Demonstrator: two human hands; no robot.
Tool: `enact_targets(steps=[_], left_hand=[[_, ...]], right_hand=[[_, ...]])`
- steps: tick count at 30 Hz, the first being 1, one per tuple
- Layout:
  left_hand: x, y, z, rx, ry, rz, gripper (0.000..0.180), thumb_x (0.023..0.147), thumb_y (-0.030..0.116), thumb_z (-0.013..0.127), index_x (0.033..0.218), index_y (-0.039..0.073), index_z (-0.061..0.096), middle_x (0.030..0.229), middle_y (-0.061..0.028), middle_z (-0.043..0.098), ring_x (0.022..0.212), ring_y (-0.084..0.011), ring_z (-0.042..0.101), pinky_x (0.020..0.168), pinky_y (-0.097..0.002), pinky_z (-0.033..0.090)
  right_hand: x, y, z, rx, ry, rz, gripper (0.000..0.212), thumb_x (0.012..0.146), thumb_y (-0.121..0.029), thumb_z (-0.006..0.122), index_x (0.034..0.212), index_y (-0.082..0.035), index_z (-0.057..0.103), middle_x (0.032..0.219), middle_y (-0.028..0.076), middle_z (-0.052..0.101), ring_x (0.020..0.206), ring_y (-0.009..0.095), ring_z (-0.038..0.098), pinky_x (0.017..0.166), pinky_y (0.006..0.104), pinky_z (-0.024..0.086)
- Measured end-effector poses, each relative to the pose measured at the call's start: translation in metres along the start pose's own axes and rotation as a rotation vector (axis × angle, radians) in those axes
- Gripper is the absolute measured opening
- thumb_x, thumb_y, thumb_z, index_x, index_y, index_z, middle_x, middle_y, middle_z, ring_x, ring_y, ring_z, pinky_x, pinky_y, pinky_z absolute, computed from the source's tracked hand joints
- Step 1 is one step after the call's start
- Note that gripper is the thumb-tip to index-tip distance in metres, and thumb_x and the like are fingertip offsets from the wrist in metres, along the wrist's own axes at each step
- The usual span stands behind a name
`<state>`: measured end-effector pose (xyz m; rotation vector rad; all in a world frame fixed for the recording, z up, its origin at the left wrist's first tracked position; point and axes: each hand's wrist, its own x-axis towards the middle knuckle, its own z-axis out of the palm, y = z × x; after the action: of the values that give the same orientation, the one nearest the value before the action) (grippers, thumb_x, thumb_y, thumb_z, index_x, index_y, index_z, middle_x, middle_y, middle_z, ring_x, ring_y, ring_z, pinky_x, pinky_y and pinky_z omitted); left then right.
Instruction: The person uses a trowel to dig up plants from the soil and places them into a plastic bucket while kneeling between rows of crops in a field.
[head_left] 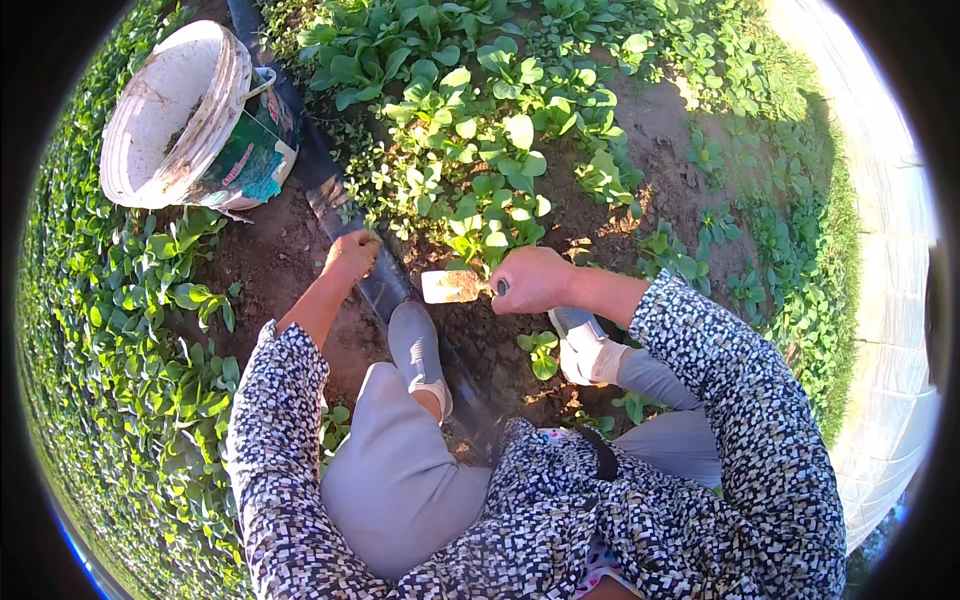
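My right hand [533, 280] is wrapped round the handle of a small trowel [450, 287]. The trowel's flat, soil-stained blade points left, just below the leafy green plants [485, 220]. Above the dark hose [385, 285] is my left hand [353, 256], its fingers curled together. Whatever those fingers hold, if anything, is too small to make out. Between the two hands lie the blade and a strip of soil.
A dirty white bucket [180, 110] with a green outer side leans at the upper left, beside the hose. Dense leafy plants [130, 370] fill the left. My grey shoes [415, 345] stand on the soil. Pale plastic sheeting [890, 250] rises along the right.
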<state>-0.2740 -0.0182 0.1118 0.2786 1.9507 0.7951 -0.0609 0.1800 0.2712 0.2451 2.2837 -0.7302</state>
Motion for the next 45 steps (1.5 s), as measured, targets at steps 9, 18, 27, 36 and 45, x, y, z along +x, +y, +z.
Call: enact_targets(steps=[9, 18, 27, 36, 45], left_hand=[[0.028, 0.036, 0.09, 0.429, -0.126, 0.162, 0.073, 0.077, 0.024, 0.068, 0.139, 0.009, 0.032, 0.116, -0.0214, 0.058, 0.104, -0.0329, 0.059, 0.086, -0.0392, 0.047], [0.074, -0.001, 0.132, 0.306, 0.175, 0.398, 0.051, 0.069, 0.007, 0.074, 0.116, 0.007, 0.053, 0.109, -0.0153, 0.053, 0.098, -0.0349, 0.056, 0.085, -0.0417, 0.048], [0.056, 0.017, 0.117, 0.342, 0.202, 0.354, 0.028, 0.075, 0.002, 0.058, 0.103, 0.005, 0.057, 0.1, -0.0192, 0.059, 0.095, -0.0387, 0.059, 0.078, -0.043, 0.049], [0.011, -0.021, 0.097, -0.394, 0.119, 0.009, 0.021, 0.082, 0.004, 0.062, 0.102, 0.008, 0.056, 0.092, -0.0098, 0.062, 0.077, -0.0207, 0.062, 0.062, -0.0326, 0.052], [0.045, 0.019, 0.073, 0.113, 0.22, 0.123, 0.044, 0.074, 0.022, 0.072, 0.112, 0.009, 0.056, 0.097, -0.0164, 0.065, 0.091, -0.0324, 0.062, 0.08, -0.0391, 0.048]], right_hand=[[-0.001, 0.047, 0.051, 0.115, 0.34, 0.244, 0.025, 0.071, -0.034, 0.059, 0.069, -0.01, 0.065, 0.076, 0.011, 0.064, 0.075, 0.031, 0.062, 0.07, 0.0407, 0.049], [0.017, 0.022, 0.105, 0.307, 0.548, 0.26, 0.019, 0.074, -0.028, 0.063, 0.067, -0.011, 0.063, 0.072, 0.009, 0.059, 0.07, 0.03, 0.06, 0.063, 0.0404, 0.049], [0.055, 0.028, 0.102, 0.205, 0.551, 0.177, 0.017, 0.074, -0.028, 0.063, 0.071, -0.011, 0.065, 0.076, 0.008, 0.06, 0.073, 0.029, 0.062, 0.065, 0.0403, 0.049], [0.017, 0.044, 0.088, 0.298, 0.632, 0.165, 0.016, 0.072, -0.021, 0.067, 0.063, -0.009, 0.06, 0.067, 0.007, 0.056, 0.062, 0.028, 0.058, 0.057, 0.0368, 0.048], [0.043, 0.019, 0.066, 0.335, 0.539, 0.205, 0.019, 0.071, -0.026, 0.065, 0.07, -0.006, 0.063, 0.072, 0.012, 0.063, 0.066, 0.033, 0.06, 0.06, 0.0386, 0.048]])
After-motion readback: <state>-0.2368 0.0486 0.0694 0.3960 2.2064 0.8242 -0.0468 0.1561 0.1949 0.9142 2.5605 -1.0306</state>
